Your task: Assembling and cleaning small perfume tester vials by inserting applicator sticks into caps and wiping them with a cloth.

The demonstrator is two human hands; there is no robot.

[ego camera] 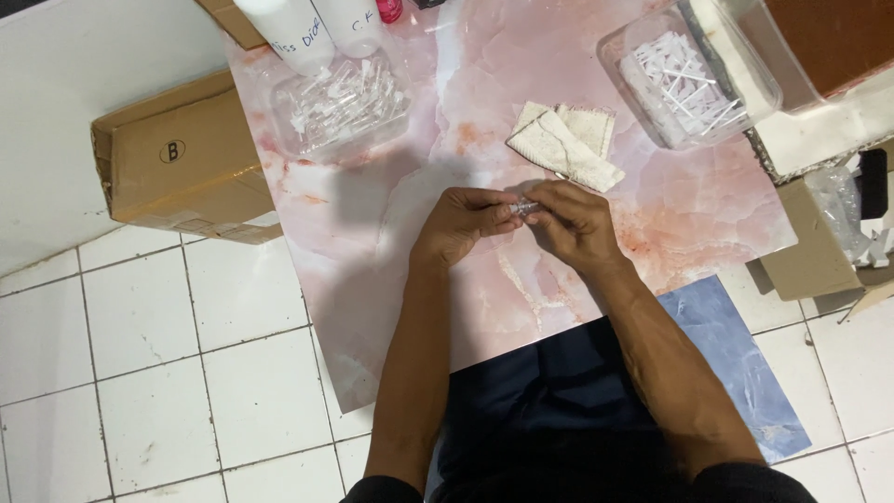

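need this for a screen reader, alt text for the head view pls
Two bare hands, left hand and right hand, pinch a small clear part together over a pink marbled board. Beyond lie a folded cloth and two clear tubs of small white pieces.

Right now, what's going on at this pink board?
A person sits at a pink marbled board, both hands together over its middle. The left hand and right hand pinch one small clear plastic piece between their fingertips. A folded cloth lies just beyond. Two clear tubs sit further back: one of clear bits, one of white sticks.
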